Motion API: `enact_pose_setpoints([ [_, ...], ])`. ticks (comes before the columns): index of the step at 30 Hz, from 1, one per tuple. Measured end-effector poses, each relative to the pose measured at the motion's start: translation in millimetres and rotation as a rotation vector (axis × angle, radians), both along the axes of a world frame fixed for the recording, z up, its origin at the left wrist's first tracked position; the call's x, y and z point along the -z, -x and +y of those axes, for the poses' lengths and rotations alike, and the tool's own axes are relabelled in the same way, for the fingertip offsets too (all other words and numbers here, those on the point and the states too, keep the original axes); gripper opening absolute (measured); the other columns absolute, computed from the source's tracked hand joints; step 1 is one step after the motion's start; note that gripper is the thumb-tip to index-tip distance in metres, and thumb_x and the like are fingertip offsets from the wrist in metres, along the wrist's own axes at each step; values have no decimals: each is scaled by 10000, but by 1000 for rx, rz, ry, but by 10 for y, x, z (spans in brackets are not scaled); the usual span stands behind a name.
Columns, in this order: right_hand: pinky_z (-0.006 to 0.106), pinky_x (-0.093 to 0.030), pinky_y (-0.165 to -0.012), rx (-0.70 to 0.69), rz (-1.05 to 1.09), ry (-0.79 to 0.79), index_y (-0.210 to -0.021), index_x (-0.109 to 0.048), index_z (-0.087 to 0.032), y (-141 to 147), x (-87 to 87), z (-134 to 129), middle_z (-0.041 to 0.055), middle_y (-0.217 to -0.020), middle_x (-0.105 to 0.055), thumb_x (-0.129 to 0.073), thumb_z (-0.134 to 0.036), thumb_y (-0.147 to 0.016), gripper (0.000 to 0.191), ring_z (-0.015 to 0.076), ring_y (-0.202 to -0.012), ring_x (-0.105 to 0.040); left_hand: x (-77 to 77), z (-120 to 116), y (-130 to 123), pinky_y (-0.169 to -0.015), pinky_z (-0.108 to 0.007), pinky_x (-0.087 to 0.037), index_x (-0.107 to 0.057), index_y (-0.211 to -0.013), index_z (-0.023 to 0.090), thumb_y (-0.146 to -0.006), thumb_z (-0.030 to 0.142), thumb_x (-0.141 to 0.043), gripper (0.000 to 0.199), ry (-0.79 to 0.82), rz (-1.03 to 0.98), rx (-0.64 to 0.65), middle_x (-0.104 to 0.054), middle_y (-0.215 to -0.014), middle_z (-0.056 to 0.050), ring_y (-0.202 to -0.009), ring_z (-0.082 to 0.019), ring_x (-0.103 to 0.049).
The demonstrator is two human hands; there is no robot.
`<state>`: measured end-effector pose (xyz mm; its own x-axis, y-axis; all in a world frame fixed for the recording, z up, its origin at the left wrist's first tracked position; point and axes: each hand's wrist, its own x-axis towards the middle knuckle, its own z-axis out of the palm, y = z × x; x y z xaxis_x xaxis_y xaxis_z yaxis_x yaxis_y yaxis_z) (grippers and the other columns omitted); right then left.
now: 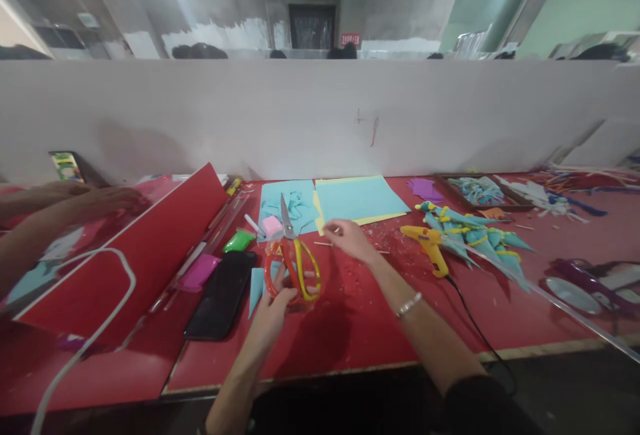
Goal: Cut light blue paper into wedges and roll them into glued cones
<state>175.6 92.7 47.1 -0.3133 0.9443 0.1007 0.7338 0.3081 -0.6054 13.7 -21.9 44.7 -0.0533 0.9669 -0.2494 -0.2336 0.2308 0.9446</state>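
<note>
My left hand (278,295) is closed around the red and yellow handles of a pair of scissors (287,223), whose blades point away from me and look closed. My right hand (346,237) hovers just right of the scissors with fingers curled together; whatever it may pinch is too small to make out. Behind the scissors, cut blue scraps (296,208) lie on a blue sheet. Larger blue paper (360,195) rests on yellow paper at the back middle. A small blue paper piece (257,288) sits beside my left hand.
A black phone (221,296) and a red board (135,261) are at left, with another person's arms beyond. Right of my hands are a yellow glue gun (428,245) with a cord, blue paper cones (475,238) and a tray (520,205). A white partition (300,115) stands behind.
</note>
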Motion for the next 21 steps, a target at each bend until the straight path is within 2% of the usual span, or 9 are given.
enact_pose_setpoints([
  [3, 377, -383, -893, 140, -124, -65, -1092, -544, -174, -56, 121, 441, 112, -1100, -574, -574, -255, -771, 332, 230, -1050, -515, 29, -32, 60, -610, -297, -526, -418, -1274, 170, -613, 261, -562, 683, -29, 17, -3, -640, -1055, -87, -799, -214, -641],
  [6, 435, -371, -896, 223, -226, -79, -1076, -550, -124, -62, 303, 700, 177, -1142, -527, -623, -313, -742, 391, 293, -1105, -460, 104, -78, 101, -604, -288, -520, -408, -1290, 166, -629, 268, -552, 684, -41, 5, -8, -642, -1054, -95, -800, -215, -640],
  [9, 435, -414, -864, 266, -284, -87, -1063, -551, -129, -74, 438, 807, 126, -1124, -542, -531, -317, -830, 300, 240, -1041, -509, 154, -105, 139, -609, -285, -514, -430, -1279, 172, -630, 281, -555, 671, -30, 17, 3, -646, -1049, -93, -791, -212, -641],
  [12, 394, -469, -807, 299, -290, -97, -1086, -535, -161, -128, 454, 854, 66, -1106, -553, -498, -315, -859, 277, 177, -947, -556, 132, -83, 154, -616, -290, -510, -467, -1247, 163, -626, 282, -566, 640, -12, 24, 45, -648, -1051, -96, -773, -212, -641],
  [16, 332, -475, -729, 405, -219, -165, -1017, -556, -134, -243, 238, 879, 65, -965, -603, -438, -302, -890, 242, 154, -835, -584, 43, 34, 102, -663, -296, -504, -511, -1194, 131, -616, 261, -570, 595, 25, 44, 51, -681, -960, -89, -764, -209, -643],
  [19, 298, -416, -701, 478, -125, -282, -952, -577, -112, -330, -64, 798, 124, -855, -633, -240, -226, -936, 356, 198, -834, -590, 26, 221, 10, -707, -279, -493, -577, -1094, 123, -621, 224, -561, 483, 42, 40, 57, -695, -899, -77, -812, -199, -637],
  [21, 302, -399, -693, 494, -63, -360, -956, -582, -119, -374, -271, 660, 134, -860, -636, -203, -252, -937, 402, 218, -833, -588, 61, 412, -80, -696, -268, -490, -614, -1014, 141, -630, 194, -552, 392, 42, 29, 58, -700, -845, -60, -788, -182, -636],
])
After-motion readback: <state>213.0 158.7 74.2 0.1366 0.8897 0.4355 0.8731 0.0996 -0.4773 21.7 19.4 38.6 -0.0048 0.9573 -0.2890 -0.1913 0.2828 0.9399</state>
